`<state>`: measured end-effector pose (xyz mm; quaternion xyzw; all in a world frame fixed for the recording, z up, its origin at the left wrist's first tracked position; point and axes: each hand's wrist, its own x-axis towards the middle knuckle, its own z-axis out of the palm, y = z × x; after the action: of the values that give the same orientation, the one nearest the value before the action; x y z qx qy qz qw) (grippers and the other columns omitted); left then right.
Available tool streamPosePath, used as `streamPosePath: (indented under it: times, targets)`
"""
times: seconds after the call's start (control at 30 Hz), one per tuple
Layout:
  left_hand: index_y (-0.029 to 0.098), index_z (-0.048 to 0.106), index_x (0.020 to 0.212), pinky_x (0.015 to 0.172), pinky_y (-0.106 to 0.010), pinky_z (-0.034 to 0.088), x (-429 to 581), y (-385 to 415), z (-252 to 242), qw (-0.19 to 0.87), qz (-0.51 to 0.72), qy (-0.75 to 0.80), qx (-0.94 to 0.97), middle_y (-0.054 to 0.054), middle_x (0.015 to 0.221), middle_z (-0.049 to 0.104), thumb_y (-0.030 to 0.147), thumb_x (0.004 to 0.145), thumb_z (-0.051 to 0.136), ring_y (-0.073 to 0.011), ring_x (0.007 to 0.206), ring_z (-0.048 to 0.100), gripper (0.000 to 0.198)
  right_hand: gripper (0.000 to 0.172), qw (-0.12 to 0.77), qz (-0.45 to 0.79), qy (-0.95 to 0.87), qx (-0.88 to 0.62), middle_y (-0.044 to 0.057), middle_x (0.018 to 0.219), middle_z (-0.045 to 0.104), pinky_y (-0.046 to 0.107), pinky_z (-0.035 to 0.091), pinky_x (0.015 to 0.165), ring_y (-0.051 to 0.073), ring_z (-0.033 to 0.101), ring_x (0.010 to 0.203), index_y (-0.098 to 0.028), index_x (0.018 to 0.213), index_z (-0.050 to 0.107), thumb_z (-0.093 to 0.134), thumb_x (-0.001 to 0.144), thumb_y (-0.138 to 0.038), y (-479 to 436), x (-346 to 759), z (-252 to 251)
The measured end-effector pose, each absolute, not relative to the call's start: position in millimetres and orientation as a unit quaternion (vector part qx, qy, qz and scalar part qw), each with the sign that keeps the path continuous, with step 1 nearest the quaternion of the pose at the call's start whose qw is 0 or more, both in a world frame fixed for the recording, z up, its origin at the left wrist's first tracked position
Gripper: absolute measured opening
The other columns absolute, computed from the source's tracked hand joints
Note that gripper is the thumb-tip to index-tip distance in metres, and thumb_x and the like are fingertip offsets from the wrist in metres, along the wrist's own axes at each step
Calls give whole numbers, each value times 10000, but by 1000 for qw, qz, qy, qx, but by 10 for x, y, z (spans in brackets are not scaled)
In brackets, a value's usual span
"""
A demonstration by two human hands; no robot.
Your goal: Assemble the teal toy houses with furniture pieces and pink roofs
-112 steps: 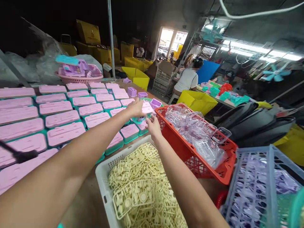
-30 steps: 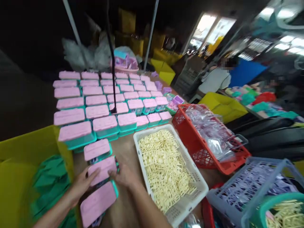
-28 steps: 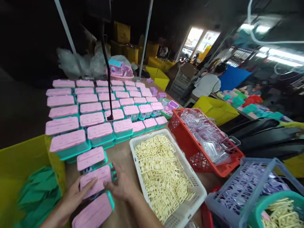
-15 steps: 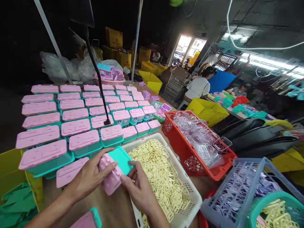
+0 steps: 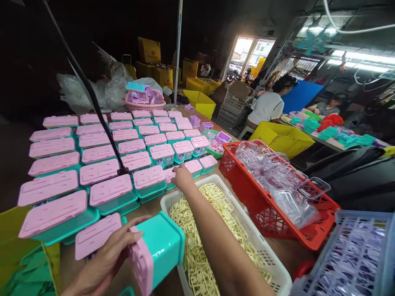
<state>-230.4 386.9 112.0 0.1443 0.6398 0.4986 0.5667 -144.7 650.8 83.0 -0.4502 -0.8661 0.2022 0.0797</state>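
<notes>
My left hand [image 5: 115,250] is closed around a small teal box with a pink lid [image 5: 163,250], tilted so the lid faces left and the teal body points right. My right hand [image 5: 182,177] is stretched forward to the front row of boxes. Its fingers curl over the lid of a pink-lidded box [image 5: 169,176], partly hiding it; the fingertips do not show fully. Many teal boxes with pink lids [image 5: 105,190] stand in rows on the table. Nearer me, a loose-looking pink lid [image 5: 98,236] lies beside my left hand.
Under my right forearm is a white basket [image 5: 216,179] of pale yellow plastic pieces [image 5: 216,201]. Right of it stand a red basket [image 5: 256,205] of clear plastic pieces and a clear crate [image 5: 348,263] of purple pieces. A black stand [image 5: 101,115] rises among the boxes. A person [image 5: 267,105] sits beyond.
My right hand has left the held box and reached forward to the front row. My left hand keeps the box, now turned with its teal body toward the right. The view has shifted slightly.
</notes>
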Motion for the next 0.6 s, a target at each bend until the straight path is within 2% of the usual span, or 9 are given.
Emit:
streamPosePath:
  times: [0.2,0.37,0.5,0.6]
  targets:
    - [278,554,1368,1016,-407,483,-2217,4052,1139,608,500,593,167,-57,1272,668,519,735,715,-336,1252,549,696,218,26,158,-884,-438,146,1242,578,348,505,891,264,581,1134,-157,1027,717,573,864,-137,6688,-1520,663]
    - [289,536,1381,998,-392,479,-2192,4082,1150,613,493,588,189,-43,1322,637,531,756,693,-339,1267,529,689,181,12,147,-890,-432,119,1246,601,300,489,891,229,584,1130,-192,1011,720,615,864,-199,6678,-1450,628]
    - [291,574,1349,1010,-434,478,-2210,4033,1177,582,490,621,189,-42,1298,654,560,723,693,-369,1262,529,691,168,24,158,-873,-460,43,1063,704,227,480,788,170,644,985,-238,996,712,589,899,-298,6679,-1261,755]
    - [371,613,1297,1064,-457,446,-2278,3988,1172,569,479,635,207,12,1282,668,570,700,698,-366,1299,500,635,212,43,145,-833,-532,10,970,729,201,465,739,140,663,898,-258,1030,684,508,944,-341,6710,-725,967]
